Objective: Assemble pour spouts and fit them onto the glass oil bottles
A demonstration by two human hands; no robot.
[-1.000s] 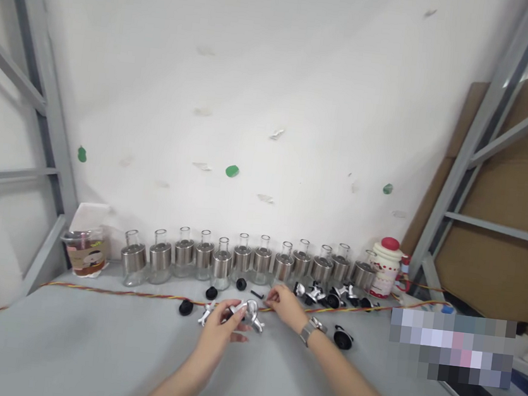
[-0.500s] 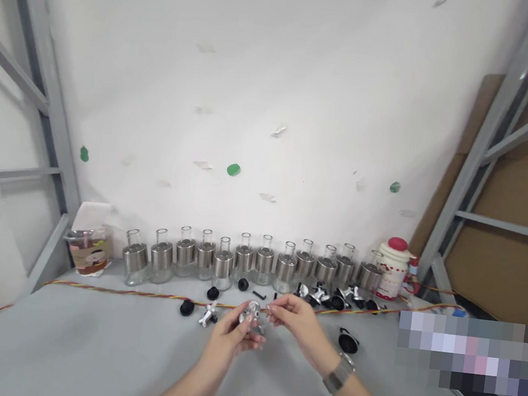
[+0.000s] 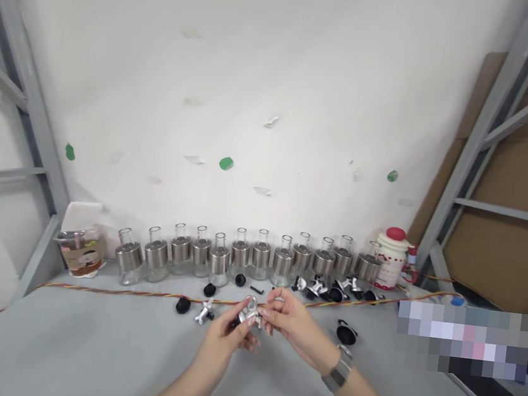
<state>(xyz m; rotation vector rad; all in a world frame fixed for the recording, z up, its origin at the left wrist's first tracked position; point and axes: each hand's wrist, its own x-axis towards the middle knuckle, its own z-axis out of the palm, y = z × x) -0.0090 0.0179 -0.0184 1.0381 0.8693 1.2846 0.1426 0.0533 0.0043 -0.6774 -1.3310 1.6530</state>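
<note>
My left hand (image 3: 224,336) is closed around a shiny silver pourer-like fitting (image 3: 249,309), held above the grey table in the middle of the head view. The thumb lies across the front of the fitting. From the right, my right hand (image 3: 303,333) meets it with thumb and fingertips pinched at its side; whatever small piece may sit between them is hidden. Left of my hands, another silver branched fitting (image 3: 205,311) lies beside a round black cap (image 3: 183,305). A second black cap (image 3: 209,289) and a third black cap (image 3: 240,280) are farther back.
A row of glass bottles with steel sleeves (image 3: 219,260) lines the wall. Several silver and black fittings (image 3: 316,288) lie at right, behind a twisted red-yellow cord (image 3: 138,294). Nearer is a black round part (image 3: 346,332). A drink cup (image 3: 79,253) and a cream-coloured bottle (image 3: 389,260) flank the row.
My right fingertips have come in from beside the silver fitting to touch its right side. The fitting has turned slightly in my left hand. The camera view has shifted a little.
</note>
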